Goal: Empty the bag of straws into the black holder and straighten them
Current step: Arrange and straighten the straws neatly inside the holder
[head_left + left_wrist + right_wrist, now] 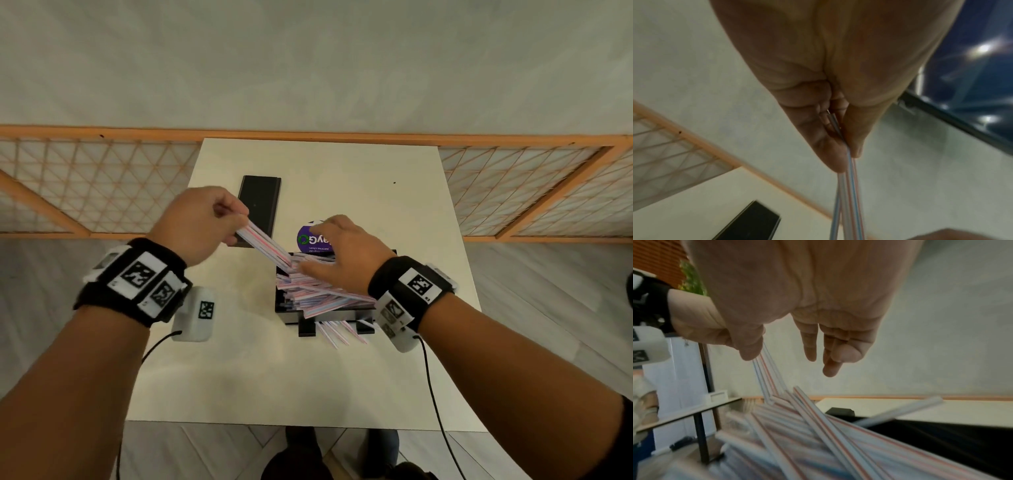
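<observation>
The black holder (pixel 281 305) stands mid-table, heaped with white straws striped red and blue (pixel 318 294) lying crosswise. My left hand (pixel 239 216) is raised to the holder's left and pinches a small bundle of straws (pixel 265 245), whose far ends slant down onto the heap. The left wrist view shows thumb and fingers (pixel 846 155) pinching that bundle (pixel 850 194). My right hand (pixel 318 255) hovers over the heap, and its relaxed fingers (pixel 810 352) hold nothing above the straws (pixel 818 426). A few straws (pixel 337 334) poke out of the holder's front slot.
A flat black lid (pixel 259 202) lies behind my left hand. The bag's round purple label (pixel 308 240) shows just behind the holder. The white table (pixel 394 212) is small, with a wooden lattice screen (pixel 102 185) beyond its far edge.
</observation>
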### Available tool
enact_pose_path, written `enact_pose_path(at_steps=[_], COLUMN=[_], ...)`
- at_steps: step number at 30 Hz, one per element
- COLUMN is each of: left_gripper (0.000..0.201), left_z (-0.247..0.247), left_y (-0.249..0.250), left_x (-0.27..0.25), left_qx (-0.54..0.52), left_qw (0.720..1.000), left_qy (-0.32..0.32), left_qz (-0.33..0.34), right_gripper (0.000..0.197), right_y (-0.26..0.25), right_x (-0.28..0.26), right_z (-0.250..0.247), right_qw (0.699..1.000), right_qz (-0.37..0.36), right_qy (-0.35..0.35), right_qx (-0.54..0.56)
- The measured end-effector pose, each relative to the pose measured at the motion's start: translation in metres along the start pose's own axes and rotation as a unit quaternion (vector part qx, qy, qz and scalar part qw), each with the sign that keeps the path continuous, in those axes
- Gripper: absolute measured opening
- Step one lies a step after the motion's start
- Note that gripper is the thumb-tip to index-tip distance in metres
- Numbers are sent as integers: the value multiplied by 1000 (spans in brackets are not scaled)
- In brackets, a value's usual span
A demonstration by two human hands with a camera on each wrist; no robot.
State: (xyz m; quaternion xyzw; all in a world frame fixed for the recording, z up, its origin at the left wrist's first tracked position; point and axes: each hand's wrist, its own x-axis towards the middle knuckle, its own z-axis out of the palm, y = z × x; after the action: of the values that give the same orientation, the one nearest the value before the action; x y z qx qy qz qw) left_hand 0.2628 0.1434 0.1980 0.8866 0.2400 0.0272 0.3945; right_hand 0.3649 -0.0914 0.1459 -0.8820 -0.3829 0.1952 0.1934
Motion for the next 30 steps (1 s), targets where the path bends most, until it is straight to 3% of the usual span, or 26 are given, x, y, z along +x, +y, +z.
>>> enact_pose_path(at_steps=[4, 8, 10, 13, 15, 16, 19, 21, 23, 26, 28, 30], left_gripper=[6, 5, 9, 11, 10, 10, 6, 16, 34, 80, 103, 113], left_z=[-29, -27, -19, -2, 12, 21, 55, 77, 97, 123, 136, 145], left_y=[23, 43, 44, 40, 32, 26, 3, -10, -17, -22, -24, -26], left_x=[-15, -26, -28, -28, -28, -29, -30, -36, -46, -59, -63, -61], left_qx=[-61, -115, -146, -203, -230, -228, -128, -36, 6, 100, 189, 271], left_qw=[996, 989, 986, 977, 972, 973, 991, 997, 997, 987, 970, 942], left_qy=[58, 72, 61, 32, 25, 26, 34, 25, -8, -20, -11, -27], left_qz=[23, 51, 54, 54, 40, 30, 30, 56, 81, 126, 156, 194], right_gripper=[83, 77, 66, 28, 10, 11, 14, 13, 14, 20, 23, 23], right_y=[-21, -36, -37, -31, -23, -18, 3, 15, 25, 34, 36, 33], right_x=[5, 13, 18, 22, 21, 20, 20, 21, 22, 21, 19, 17], right_z=[-14, -15, -15, -23, -27, -25, -7, 9, 22, 31, 33, 33], right_qw=[998, 994, 993, 992, 995, 996, 995, 993, 992, 994, 995, 995], right_qz=[-57, -101, -107, -113, -100, -89, -67, -57, -44, -21, -18, -26], right_qy=[17, 36, 44, 49, 11, -13, -63, -94, -108, -101, -94, -93], right_qx=[28, 31, 30, 19, 6, -2, -36, -43, -38, -30, -23, -14])
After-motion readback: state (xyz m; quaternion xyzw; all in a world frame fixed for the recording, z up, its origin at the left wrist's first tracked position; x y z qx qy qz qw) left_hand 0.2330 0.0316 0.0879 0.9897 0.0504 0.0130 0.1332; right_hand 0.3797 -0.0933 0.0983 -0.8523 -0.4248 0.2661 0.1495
